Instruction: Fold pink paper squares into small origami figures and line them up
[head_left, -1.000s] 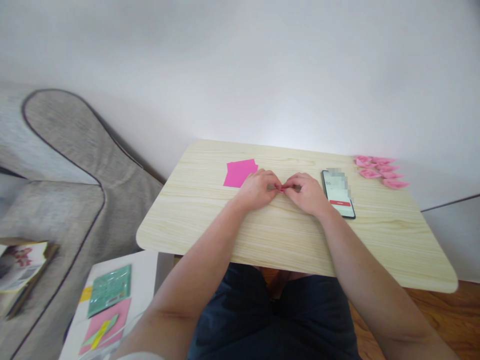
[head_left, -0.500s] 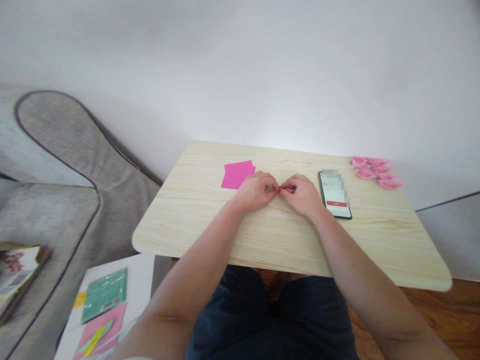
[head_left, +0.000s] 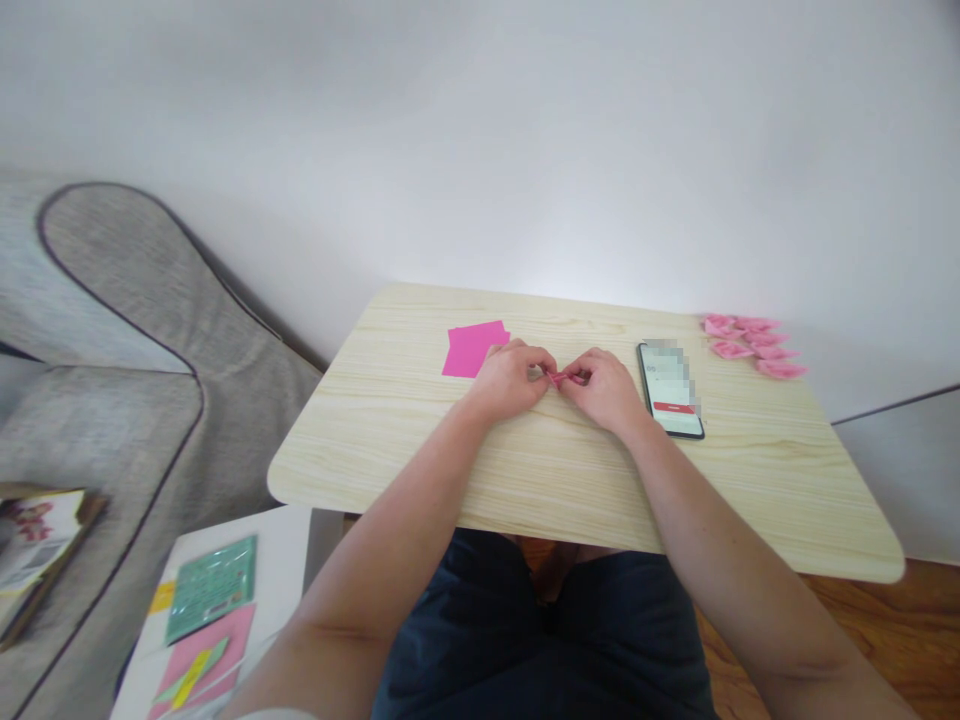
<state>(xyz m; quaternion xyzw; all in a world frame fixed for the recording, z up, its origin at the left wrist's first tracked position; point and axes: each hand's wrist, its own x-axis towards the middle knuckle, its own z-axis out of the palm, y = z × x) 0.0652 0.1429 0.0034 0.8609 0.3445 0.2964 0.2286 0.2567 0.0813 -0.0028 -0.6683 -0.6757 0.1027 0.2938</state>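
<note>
Paper piece (head_left: 556, 378), pink, small, narrow, held btwn both sets of fingertips above the near-mid part of the tabletop (head_left: 555, 480). Shape partly hidden by fingers; exact fold can't be read at this res.

L hand (head_left: 511, 384): thumb + index pinched on L end of piece; other fingers curled. R hand (head_left: 604, 388): thumb + index pinched on R end, rest of fingers bent in. Fingertips of the two hands v. close, w/ a short bit of pink visible btwn. Both forearms rest across or pass over near table edge; contact can't be told.

Rel. to fingers:
- L and slightly beyond: magenta sheets (head_left: 471, 350), flat, overlapping askew, near corner behind L hand in view; touch unclear.
- Just R of R fingers: phone (head_left: 672, 400), screen lit, red bar nr bottom, part pixelated.
- Far R, beyond phone: cluster of folded pink pieces (head_left: 754, 346), close together nr back edge.
- Well L and nearer the body, off table: white surface (head_left: 279, 540) w/ green packet (head_left: 211, 588) and pink sheet (head_left: 180, 655), yellow-and-green strips on latter.
- Farthest L: grey sofa (head_left: 112, 250), magazine (head_left: 37, 535) on seat.
</note>
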